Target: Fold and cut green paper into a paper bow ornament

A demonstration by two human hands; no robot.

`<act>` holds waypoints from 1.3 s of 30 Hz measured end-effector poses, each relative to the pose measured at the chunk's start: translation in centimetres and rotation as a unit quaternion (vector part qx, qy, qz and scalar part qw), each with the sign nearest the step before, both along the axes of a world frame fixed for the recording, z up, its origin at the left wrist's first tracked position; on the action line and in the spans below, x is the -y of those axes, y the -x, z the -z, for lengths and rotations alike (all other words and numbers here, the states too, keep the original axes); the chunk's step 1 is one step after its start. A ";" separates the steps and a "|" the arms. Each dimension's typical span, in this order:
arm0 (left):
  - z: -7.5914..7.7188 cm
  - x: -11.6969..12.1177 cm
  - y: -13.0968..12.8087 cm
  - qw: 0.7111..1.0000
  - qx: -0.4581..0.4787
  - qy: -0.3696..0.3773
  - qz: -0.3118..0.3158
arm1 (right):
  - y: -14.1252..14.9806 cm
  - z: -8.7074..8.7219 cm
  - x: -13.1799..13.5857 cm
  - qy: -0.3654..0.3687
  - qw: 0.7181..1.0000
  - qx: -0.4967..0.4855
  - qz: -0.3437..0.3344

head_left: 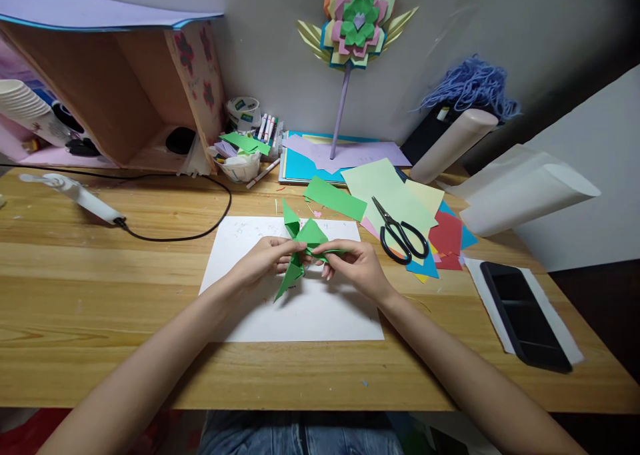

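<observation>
A folded green paper piece (313,232) with several pointed arms is held up between both hands. My left hand (273,258) pinches its left side between thumb and fingers. On the other side, my right hand (355,263) grips the right-hand arm of the paper. One point sticks up and another hangs down to the left. Beneath the hands lies a white sheet (295,322) with faint marks along its top. The fingers hide the middle of the folded piece in part.
Black-handled scissors (400,232) rest on coloured paper sheets (373,182) at right. A phone (525,315) lies further right. A paper flower (357,22) stands at the back. A bowl of scraps (240,168) and a corded white tool (85,198) are on the left.
</observation>
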State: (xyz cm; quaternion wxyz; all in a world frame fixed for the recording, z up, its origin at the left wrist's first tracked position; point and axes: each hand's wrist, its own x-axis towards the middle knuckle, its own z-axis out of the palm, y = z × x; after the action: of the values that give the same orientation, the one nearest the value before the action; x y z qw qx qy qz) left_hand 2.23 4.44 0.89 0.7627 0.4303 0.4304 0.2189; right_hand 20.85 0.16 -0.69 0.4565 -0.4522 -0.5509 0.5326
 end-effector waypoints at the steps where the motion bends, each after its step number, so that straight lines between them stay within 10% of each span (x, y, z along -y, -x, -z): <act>1: 0.0 0.0 0.0 1.000 -0.005 -0.002 -0.004 | 0.0 0.0 0.0 -0.003 1.000 0.000 -0.002; 29: 0.1 0.0 0.0 0.994 -0.068 -0.057 -0.056 | -1.6 -0.1 -0.9 -0.184 0.965 0.141 -0.124; 39: 0.5 0.0 0.1 0.992 -0.080 -0.087 -0.054 | -1.1 -0.2 -1.2 0.108 0.991 -0.026 -0.073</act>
State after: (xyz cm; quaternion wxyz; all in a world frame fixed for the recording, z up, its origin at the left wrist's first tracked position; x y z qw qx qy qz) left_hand 2.10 4.49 0.41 0.6724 0.4873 0.4922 0.2610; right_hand 21.98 1.32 -0.45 0.3791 -0.4439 -0.5097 0.6320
